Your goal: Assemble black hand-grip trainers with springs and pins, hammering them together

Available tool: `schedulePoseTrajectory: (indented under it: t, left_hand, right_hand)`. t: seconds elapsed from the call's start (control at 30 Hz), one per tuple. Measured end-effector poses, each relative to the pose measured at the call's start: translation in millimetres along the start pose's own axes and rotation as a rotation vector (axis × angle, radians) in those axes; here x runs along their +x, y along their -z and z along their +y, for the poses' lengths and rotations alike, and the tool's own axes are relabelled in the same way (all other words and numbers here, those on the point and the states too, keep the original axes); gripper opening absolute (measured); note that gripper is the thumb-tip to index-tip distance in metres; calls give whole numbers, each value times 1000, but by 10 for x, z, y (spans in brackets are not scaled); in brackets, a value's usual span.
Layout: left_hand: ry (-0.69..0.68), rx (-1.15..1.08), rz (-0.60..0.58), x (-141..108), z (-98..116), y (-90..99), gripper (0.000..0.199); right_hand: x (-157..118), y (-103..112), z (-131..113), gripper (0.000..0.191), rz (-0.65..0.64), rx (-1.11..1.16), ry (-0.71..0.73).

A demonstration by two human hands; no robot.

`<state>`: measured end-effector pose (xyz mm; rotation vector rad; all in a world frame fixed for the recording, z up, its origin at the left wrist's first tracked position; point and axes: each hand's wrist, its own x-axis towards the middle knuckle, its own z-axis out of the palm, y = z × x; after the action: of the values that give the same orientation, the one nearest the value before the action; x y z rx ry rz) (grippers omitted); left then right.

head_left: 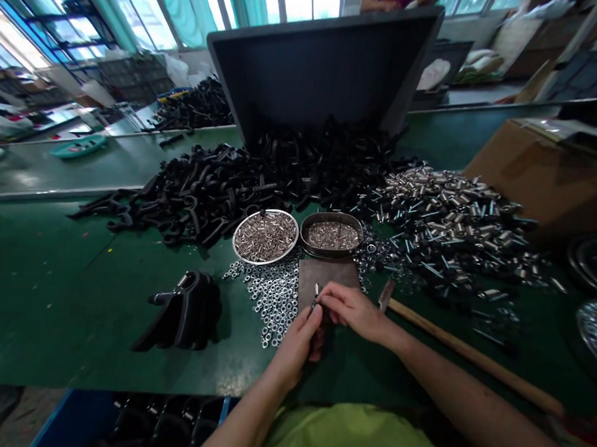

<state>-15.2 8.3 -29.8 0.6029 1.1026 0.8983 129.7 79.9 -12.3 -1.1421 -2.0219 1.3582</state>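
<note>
My left hand is closed around a small black part, most of it hidden by my fingers. A short silver metal piece stands upright just above it, too small to name. My right hand is pinched at the same black part, its fingertips meeting those of my left hand; what they grip is hidden. Both hands are over the near edge of a flat metal plate. Beside them on the left spread many small silver nuts. A hammer with a wooden handle lies to the right.
Behind the plate stand a round dish of small metal pins and an oval tin. Black plastic parts heap before a tipped grey bin. Silver cylinders and bolts pile right, near a cardboard box. Stacked black parts stand left.
</note>
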Motion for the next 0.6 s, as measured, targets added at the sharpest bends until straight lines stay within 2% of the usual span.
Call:
schedulePoseTrajectory:
  t: [0.07,0.13,0.17,0.23,0.3,0.4,0.5,0.6]
  left_hand:
    - [23,-94,-8,-6,7,-5,47]
    - [41,-178,-5,9,16,-6,50]
    - [54,-220,-8,25,20,-6,52]
    - [93,-309,-1,74,29,-2,59]
    - [141,-395,47,132,40,6,62]
    - [185,-526,115,200,65,29,49]
    - [177,-652,108,220,94,51,32]
    - [144,-724,83,208,111,60,25]
  right_hand:
    - [-5,285,122,14,144,-363,24]
    - [-8,592,280,18,276,-734,-26]
    - [-11,726,360,21,281,-874,-62]
    - [-18,922,490,24,206,-1046,-118]
    - [-24,1008,554,24,155,-1107,-139]
    - [-16,998,525,23,178,-1161,-158]
    - [9,945,455,24,140,-1176,-200]
    - [40,917,449,31,67,-1138,-222]
